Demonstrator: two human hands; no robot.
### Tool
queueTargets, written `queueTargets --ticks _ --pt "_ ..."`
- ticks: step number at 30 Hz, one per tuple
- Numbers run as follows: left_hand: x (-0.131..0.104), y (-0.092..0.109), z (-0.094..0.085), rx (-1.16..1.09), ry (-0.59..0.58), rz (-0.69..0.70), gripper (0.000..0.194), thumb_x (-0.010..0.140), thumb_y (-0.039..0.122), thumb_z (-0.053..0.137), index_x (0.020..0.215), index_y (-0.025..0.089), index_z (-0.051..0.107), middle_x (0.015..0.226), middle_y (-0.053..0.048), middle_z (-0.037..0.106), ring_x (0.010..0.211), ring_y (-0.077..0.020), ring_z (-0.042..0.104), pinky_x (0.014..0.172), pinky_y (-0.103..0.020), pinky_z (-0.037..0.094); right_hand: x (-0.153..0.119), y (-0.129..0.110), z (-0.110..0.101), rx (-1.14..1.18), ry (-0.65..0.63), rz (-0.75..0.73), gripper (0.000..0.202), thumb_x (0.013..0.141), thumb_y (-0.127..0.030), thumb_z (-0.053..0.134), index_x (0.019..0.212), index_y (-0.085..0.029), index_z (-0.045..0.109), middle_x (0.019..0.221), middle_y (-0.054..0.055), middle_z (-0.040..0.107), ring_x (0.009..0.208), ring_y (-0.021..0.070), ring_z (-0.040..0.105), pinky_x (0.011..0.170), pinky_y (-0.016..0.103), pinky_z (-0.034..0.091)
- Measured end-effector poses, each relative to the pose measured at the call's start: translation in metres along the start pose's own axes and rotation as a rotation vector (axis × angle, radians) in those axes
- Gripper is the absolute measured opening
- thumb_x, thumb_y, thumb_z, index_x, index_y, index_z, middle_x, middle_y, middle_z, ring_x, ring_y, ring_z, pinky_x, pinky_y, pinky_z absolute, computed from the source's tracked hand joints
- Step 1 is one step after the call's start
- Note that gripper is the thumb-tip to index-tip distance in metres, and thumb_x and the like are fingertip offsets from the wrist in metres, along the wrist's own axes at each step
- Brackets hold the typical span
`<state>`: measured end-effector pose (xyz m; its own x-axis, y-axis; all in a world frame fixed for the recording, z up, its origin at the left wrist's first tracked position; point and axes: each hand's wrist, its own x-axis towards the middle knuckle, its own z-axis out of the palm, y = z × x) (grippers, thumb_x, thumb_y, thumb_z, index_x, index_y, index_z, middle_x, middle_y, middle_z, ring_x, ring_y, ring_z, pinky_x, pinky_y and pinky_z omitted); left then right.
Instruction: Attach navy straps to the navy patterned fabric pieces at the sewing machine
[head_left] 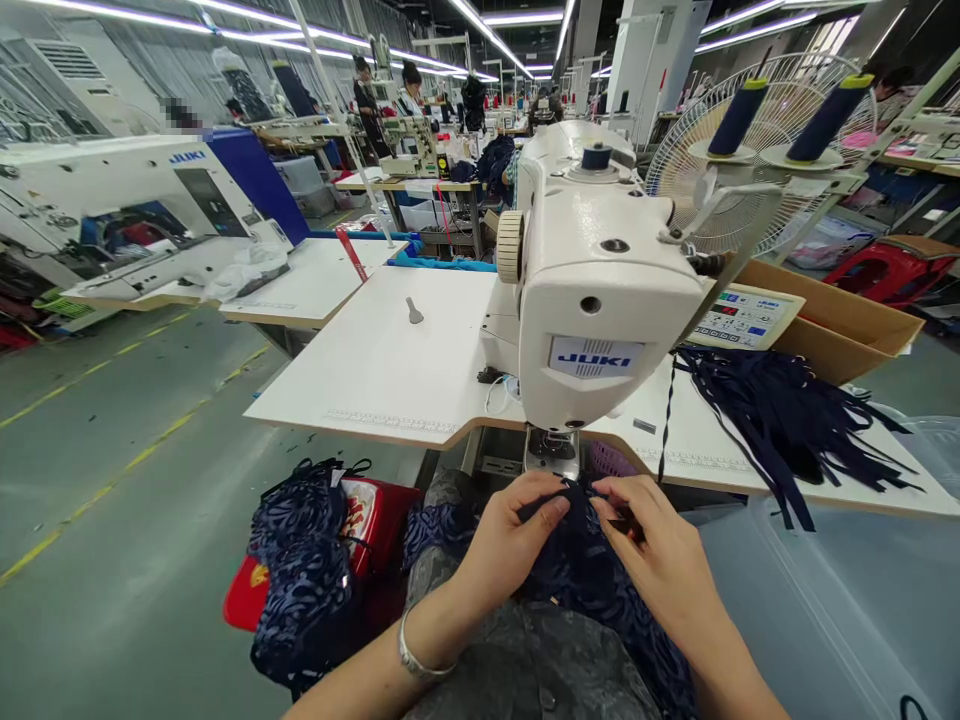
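A dark navy patterned garment [581,570] hangs from both hands over the lap, its top edge close in front of the needle area of the white sewing machine [600,290]. My left hand [517,535], with a silver bracelet at the wrist, pinches the garment's edge between thumb and fingers. Opposite it, my right hand [649,545] is closed on the same edge; its fingertips are partly hidden by the dark cloth. Just beyond the fingers sits the metal presser foot area [553,452].
Navy fabric strips [795,410] lie on the table's right side beside a control panel [742,315]. More patterned garments [304,580] rest on a red seat [386,530] at left. A small grey metal piece [414,312] lies on the white tabletop [360,370]. A clear plastic bin [840,600] stands at right.
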<state>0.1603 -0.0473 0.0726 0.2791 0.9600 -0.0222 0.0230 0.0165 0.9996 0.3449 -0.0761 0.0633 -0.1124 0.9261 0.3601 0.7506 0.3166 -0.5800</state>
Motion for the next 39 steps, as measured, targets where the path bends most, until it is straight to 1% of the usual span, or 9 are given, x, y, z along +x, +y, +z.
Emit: queueTargets --ticks 8,13,17,21,25,29,33,36,39 --pt "-0.005 0.000 -0.006 -0.015 -0.034 -0.025 0.018 0.089 0.032 0.060 0.094 0.019 0.071 0.110 -0.008 0.067 0.106 -0.0223 0.061 0.094 -0.032 0.044 0.027 0.074 0.002 -0.378 0.059 0.262 0.041 0.095 -0.053 0.048 0.120 -0.021 0.053 0.110 0.010 0.065 0.078 0.0249 0.068 0.054 0.032 0.047" --pt "-0.006 -0.002 -0.007 -0.008 -0.002 0.003 0.012 0.081 0.030 0.070 0.087 0.019 0.068 0.103 -0.006 0.068 0.100 -0.0216 0.063 0.093 -0.032 0.044 0.046 0.149 0.002 -0.524 0.070 0.389 0.025 0.097 -0.033 0.053 0.113 -0.015 0.059 0.104 0.008 0.065 0.081 0.0201 0.066 0.068 0.035 0.052" --pt "-0.008 0.000 -0.008 0.010 0.005 0.044 0.007 0.083 0.026 0.068 0.086 0.020 0.068 0.103 -0.007 0.068 0.101 -0.0219 0.063 0.093 -0.034 0.044 0.055 0.178 -0.003 -0.476 0.146 0.410 0.026 0.094 -0.031 0.060 0.116 -0.017 0.059 0.115 0.007 0.063 0.101 0.0229 0.062 0.088 0.045 0.050" --pt "-0.011 0.004 -0.007 0.156 -0.015 0.219 0.004 0.084 0.020 0.067 0.085 0.020 0.070 0.117 -0.009 0.061 0.098 -0.0196 0.061 0.089 -0.032 0.045 0.048 0.147 -0.008 -0.255 0.182 0.327 0.034 0.098 -0.031 0.049 0.124 -0.009 0.055 0.130 0.020 0.056 0.123 0.0339 0.050 0.101 0.056 0.038" --pt "-0.011 0.001 -0.005 0.322 -0.011 0.338 0.009 0.086 0.021 0.066 0.091 0.019 0.073 0.107 -0.009 0.055 0.081 -0.0151 0.057 0.072 -0.028 0.048 0.019 0.071 -0.001 0.172 -0.142 0.108 0.043 0.102 -0.044 0.034 0.099 -0.020 0.071 0.101 0.008 0.074 0.096 0.0221 0.069 0.086 0.035 0.055" --pt "-0.011 -0.004 -0.003 0.321 -0.100 0.374 0.013 0.087 0.017 0.064 0.095 0.020 0.073 0.085 -0.004 0.055 0.077 -0.0157 0.057 0.069 -0.026 0.048 -0.001 0.017 0.015 0.448 -0.276 -0.011 0.057 0.098 -0.060 0.030 0.124 -0.022 0.064 0.124 0.010 0.068 0.115 0.0242 0.062 0.099 0.039 0.050" --pt "-0.012 -0.006 -0.003 0.313 -0.096 0.365 0.016 0.087 0.015 0.063 0.096 0.021 0.075 0.081 -0.002 0.056 0.074 -0.0145 0.057 0.067 -0.024 0.047 -0.003 0.008 0.024 0.582 -0.251 0.036 0.063 0.096 -0.064 0.027 0.116 -0.020 0.067 0.110 0.011 0.071 0.102 0.0247 0.066 0.086 0.036 0.055" --pt "-0.012 -0.006 -0.003 0.314 -0.085 0.309 0.017 0.087 0.015 0.063 0.096 0.021 0.076 0.080 -0.002 0.057 0.074 -0.0150 0.058 0.068 -0.024 0.047 -0.004 0.010 0.026 0.628 -0.226 0.107 0.047 0.096 -0.058 0.041 0.098 -0.021 0.071 0.082 0.003 0.069 0.078 0.0206 0.066 0.069 0.029 0.056" --pt "-0.012 -0.005 -0.003 0.289 -0.075 0.232 0.018 0.086 0.016 0.063 0.098 0.020 0.077 0.083 -0.004 0.061 0.078 -0.0163 0.061 0.071 -0.025 0.048 -0.008 0.010 0.026 0.682 -0.185 0.185 0.032 0.096 -0.048 0.050 0.102 -0.024 0.069 0.085 0.002 0.068 0.082 0.0195 0.066 0.072 0.028 0.055"
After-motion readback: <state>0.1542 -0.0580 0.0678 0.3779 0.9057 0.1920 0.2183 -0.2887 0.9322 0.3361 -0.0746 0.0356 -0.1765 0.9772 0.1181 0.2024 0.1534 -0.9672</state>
